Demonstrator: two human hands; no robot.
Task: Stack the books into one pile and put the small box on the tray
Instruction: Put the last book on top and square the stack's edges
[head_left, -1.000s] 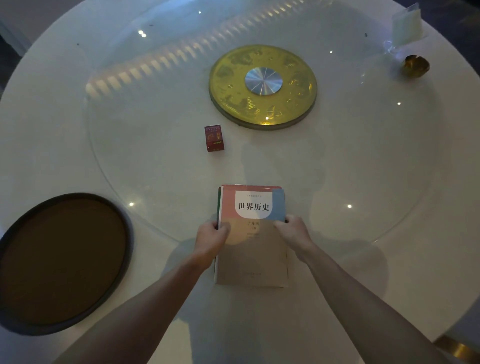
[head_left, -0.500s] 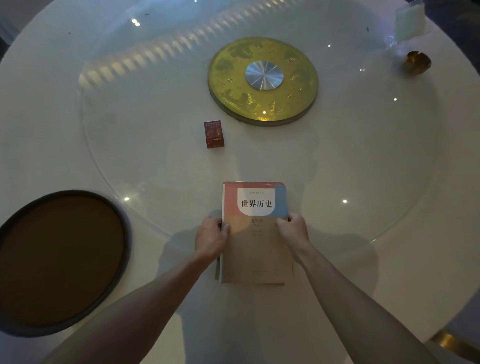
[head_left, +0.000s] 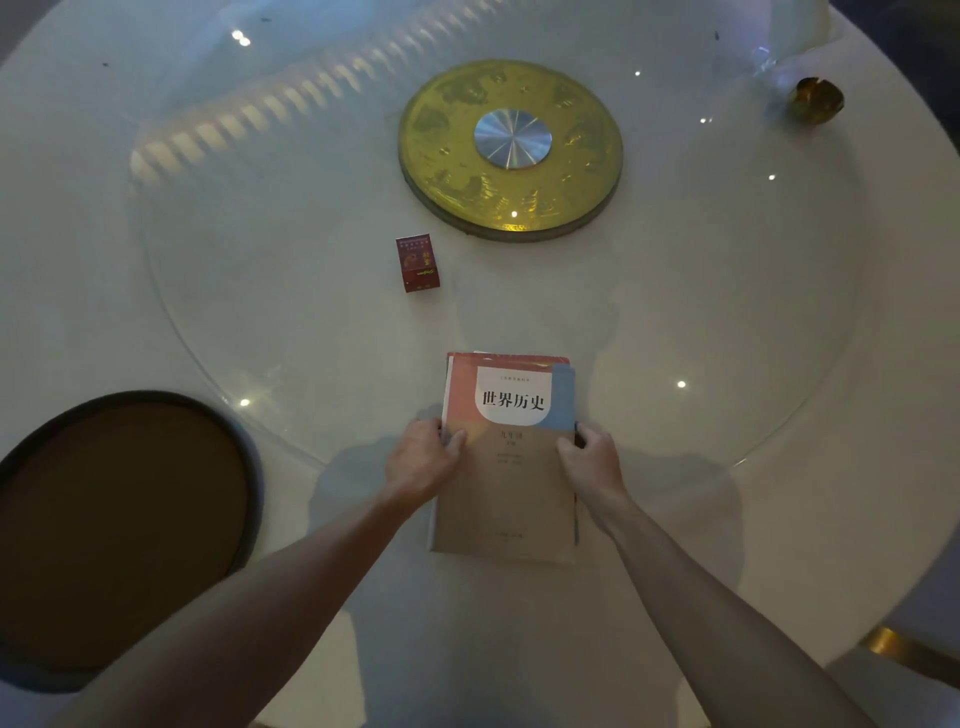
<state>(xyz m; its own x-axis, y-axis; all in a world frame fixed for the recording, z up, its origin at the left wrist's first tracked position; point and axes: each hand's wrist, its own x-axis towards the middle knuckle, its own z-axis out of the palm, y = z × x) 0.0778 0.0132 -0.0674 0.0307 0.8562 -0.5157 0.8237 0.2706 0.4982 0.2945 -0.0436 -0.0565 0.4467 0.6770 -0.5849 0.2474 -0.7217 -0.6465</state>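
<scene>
A pile of books (head_left: 511, 499) lies flat on the white round table (head_left: 779, 519) in front of me, its top cover red, blue and tan with black Chinese characters. My left hand (head_left: 423, 460) grips the pile's left edge and my right hand (head_left: 589, 460) grips its right edge. Edges of lower books peek out at the far end and the left side. The small dark red box (head_left: 418, 263) stands on the glass turntable beyond the pile, apart from both hands. The round dark tray (head_left: 119, 530) with a brown inside sits at the left with nothing in it.
A gold disc (head_left: 511, 150) with a silver hub marks the centre of the glass turntable (head_left: 260, 291). A small gold object (head_left: 815, 101) sits at the far right by a clear stand. The table's edge curves at the lower right.
Both hands have stayed on the pile's sides while squaring it; the lower books' left edge sticks out less than before. The box and tray have not moved.
</scene>
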